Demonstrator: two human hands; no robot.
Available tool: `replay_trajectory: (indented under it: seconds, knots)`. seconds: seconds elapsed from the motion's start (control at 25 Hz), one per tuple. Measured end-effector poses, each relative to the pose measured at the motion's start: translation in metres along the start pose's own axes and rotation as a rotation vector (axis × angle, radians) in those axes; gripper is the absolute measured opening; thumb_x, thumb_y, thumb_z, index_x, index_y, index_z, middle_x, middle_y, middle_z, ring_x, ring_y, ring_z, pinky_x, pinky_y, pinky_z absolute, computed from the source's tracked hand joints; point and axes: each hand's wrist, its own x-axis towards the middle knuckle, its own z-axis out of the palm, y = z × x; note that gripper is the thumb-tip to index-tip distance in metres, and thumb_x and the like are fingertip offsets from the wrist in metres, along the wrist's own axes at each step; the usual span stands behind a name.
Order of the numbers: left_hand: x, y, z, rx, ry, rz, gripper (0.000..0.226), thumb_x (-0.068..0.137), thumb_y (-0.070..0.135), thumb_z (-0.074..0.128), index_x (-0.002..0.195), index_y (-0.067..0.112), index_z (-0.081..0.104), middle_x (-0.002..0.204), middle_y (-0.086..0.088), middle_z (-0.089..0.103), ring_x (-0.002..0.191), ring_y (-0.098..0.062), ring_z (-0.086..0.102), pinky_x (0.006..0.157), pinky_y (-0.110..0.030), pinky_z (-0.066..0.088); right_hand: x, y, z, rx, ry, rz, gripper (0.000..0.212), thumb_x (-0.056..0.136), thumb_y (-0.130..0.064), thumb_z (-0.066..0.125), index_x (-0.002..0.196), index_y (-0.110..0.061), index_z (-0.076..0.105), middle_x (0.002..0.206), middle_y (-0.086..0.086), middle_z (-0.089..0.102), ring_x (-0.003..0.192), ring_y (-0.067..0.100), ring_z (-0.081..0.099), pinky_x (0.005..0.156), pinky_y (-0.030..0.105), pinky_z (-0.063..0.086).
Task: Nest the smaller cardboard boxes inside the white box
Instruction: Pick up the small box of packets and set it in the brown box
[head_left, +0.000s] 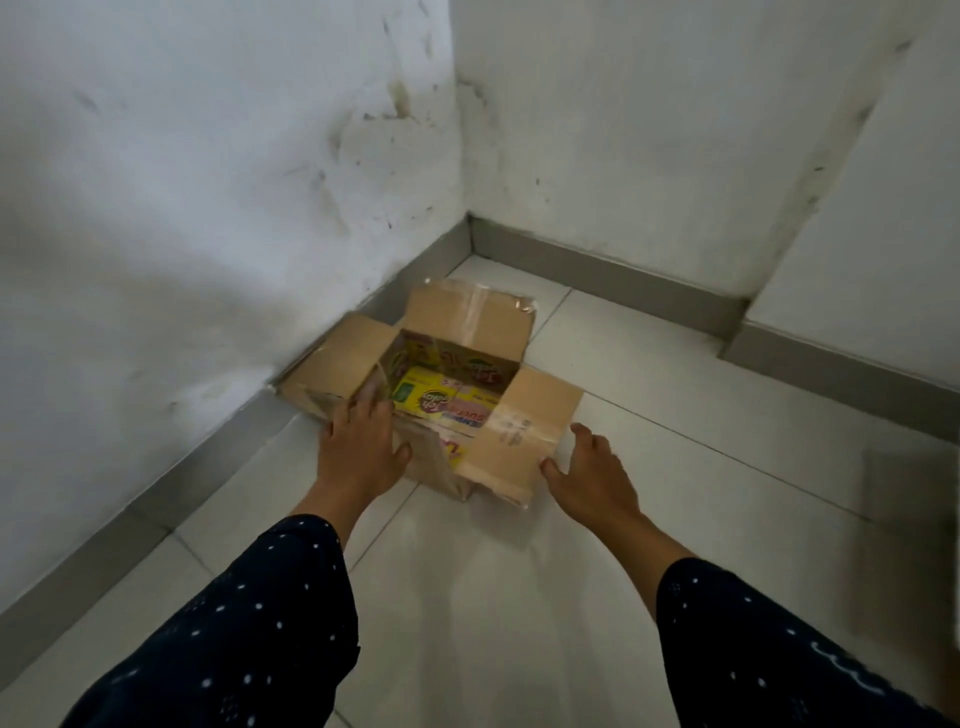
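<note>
An open brown cardboard box (470, 317) stands on the floor in the corner of the room, its four flaps folded outward. Inside it lies colourful printed cardboard (441, 400) in yellow, green and pink, which looks like smaller flattened or nested boxes. My left hand (358, 447) grips the box's near left corner, fingers over the rim and thumb against the front wall. My right hand (587, 473) is beside the right flap (524, 431) with fingers spread, its thumb touching the flap's near edge and holding nothing.
Scuffed white walls (208, 208) with a grey skirting board (613, 280) close in behind and to the left of the box. The floor is pale tile (467, 597). A blurred grey shape (909, 483) sits at the right edge.
</note>
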Motion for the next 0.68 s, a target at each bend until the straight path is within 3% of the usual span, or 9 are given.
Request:
replay_trajectory:
  seconds: [0.08, 0.2, 0.32, 0.44, 0.56, 0.64, 0.68]
  knots:
    - [0.016, -0.015, 0.010, 0.058, 0.084, 0.065, 0.054, 0.077, 0.054, 0.061, 0.120, 0.022, 0.051, 0.138, -0.001, 0.047, 0.121, -0.034, 0.041, 0.094, -0.047, 0.038, 0.018, -0.018, 0.033, 0.158, -0.036, 0.127, 0.079, 0.086, -0.046, 0.057, 0.148, -0.015, 0.018, 0.139, 0.017, 0.045, 0.122, 0.038, 0.050, 0.096, 0.044, 0.044]
    - [0.034, -0.027, 0.020, 0.077, 0.269, 0.224, 0.042, 0.073, 0.061, 0.061, 0.100, 0.029, 0.063, 0.106, 0.004, 0.066, 0.104, -0.033, 0.049, 0.085, -0.044, 0.034, 0.040, -0.030, 0.066, 0.329, -0.003, 0.331, 0.088, 0.086, -0.037, 0.063, 0.150, -0.009, 0.009, 0.134, 0.020, 0.052, 0.119, 0.039, 0.054, 0.094, 0.040, 0.045]
    - [0.044, -0.034, 0.027, 0.038, 0.377, 0.304, 0.045, 0.074, 0.071, 0.050, 0.091, 0.032, 0.066, 0.089, 0.011, 0.067, 0.097, -0.029, 0.050, 0.083, -0.042, 0.032, 0.056, -0.028, 0.073, 0.428, 0.090, 0.414, 0.066, 0.083, -0.021, 0.068, 0.137, -0.005, 0.034, 0.127, 0.020, 0.058, 0.114, 0.040, 0.057, 0.089, 0.041, 0.048]
    - [0.048, -0.032, 0.028, -0.041, 0.366, 0.261, 0.053, 0.081, 0.075, 0.033, 0.086, 0.033, 0.065, 0.091, 0.015, 0.066, 0.099, -0.022, 0.049, 0.085, -0.042, 0.030, 0.065, -0.010, 0.045, 0.379, 0.191, 0.378, 0.051, 0.080, -0.015, 0.068, 0.124, -0.006, 0.044, 0.120, 0.021, 0.061, 0.110, 0.041, 0.058, 0.090, 0.045, 0.051]
    - [0.050, -0.022, 0.032, -0.294, 0.243, 0.141, 0.048, 0.084, 0.071, 0.034, 0.091, 0.035, 0.065, 0.105, 0.014, 0.064, 0.108, -0.021, 0.045, 0.089, -0.042, 0.030, 0.066, 0.023, -0.004, 0.277, 0.287, 0.352, 0.047, 0.081, -0.019, 0.065, 0.123, -0.009, 0.047, 0.117, 0.021, 0.062, 0.107, 0.042, 0.058, 0.090, 0.049, 0.051]
    - [0.053, -0.015, 0.042, -0.421, 0.113, -0.048, 0.043, 0.082, 0.066, 0.045, 0.108, 0.035, 0.060, 0.127, 0.005, 0.055, 0.118, -0.028, 0.041, 0.094, -0.045, 0.032, 0.060, 0.050, -0.035, 0.240, 0.336, 0.363, 0.044, 0.083, -0.017, 0.061, 0.124, -0.013, 0.048, 0.117, 0.021, 0.061, 0.103, 0.042, 0.059, 0.087, 0.049, 0.052]
    - [0.054, -0.011, 0.046, -0.460, 0.007, -0.174, 0.051, 0.080, 0.064, 0.050, 0.121, 0.034, 0.053, 0.138, 0.000, 0.045, 0.124, -0.033, 0.037, 0.098, -0.048, 0.032, 0.056, 0.063, -0.047, 0.234, 0.356, 0.371, 0.044, 0.083, -0.015, 0.059, 0.126, -0.014, 0.049, 0.119, 0.021, 0.060, 0.103, 0.042, 0.058, 0.084, 0.047, 0.052]
